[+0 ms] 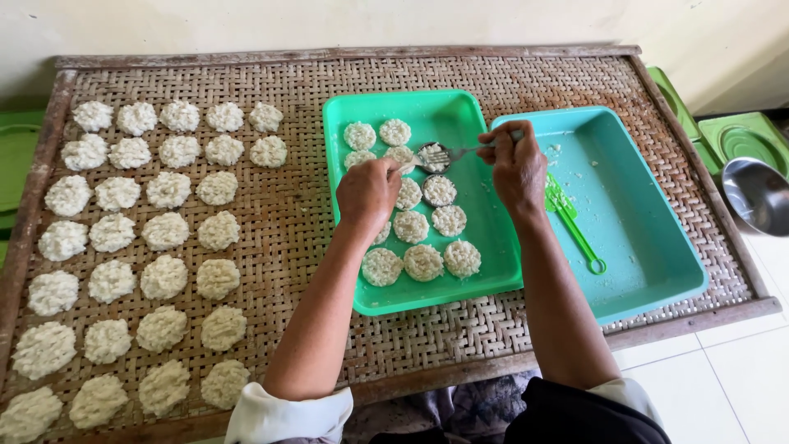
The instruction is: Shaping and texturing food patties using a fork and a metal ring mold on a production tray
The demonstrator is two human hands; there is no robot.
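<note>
Left hand: the left hand (367, 193) hangs over the green tray (493, 271), fingers curled down onto a rice cake (402, 158) just beside the spoon bowl; whether it grips the cake or only steadies it cannot be told.
Right hand: the right hand (516, 164) is closed around the handle of a metal spoon (434, 156), whose bowl carries white rice over the same tray.
Green tray: it lies on the woven mat (296, 214) and holds about a dozen round cakes in its left half; its right half is bare.
Blue tray: the blue tray (649, 247), touching the green one's right side, holds only a green plastic scoop (575, 226) and a few stray grains.
Mat: rows of finished cakes (164, 278) fill the left part; the middle strip and the far edge are bare.
Progress: judging from this, much shaping is done, with little loose rice left in view.
Edge: a steel bowl (760, 193) and green lids (744, 136) sit to the right.
</note>
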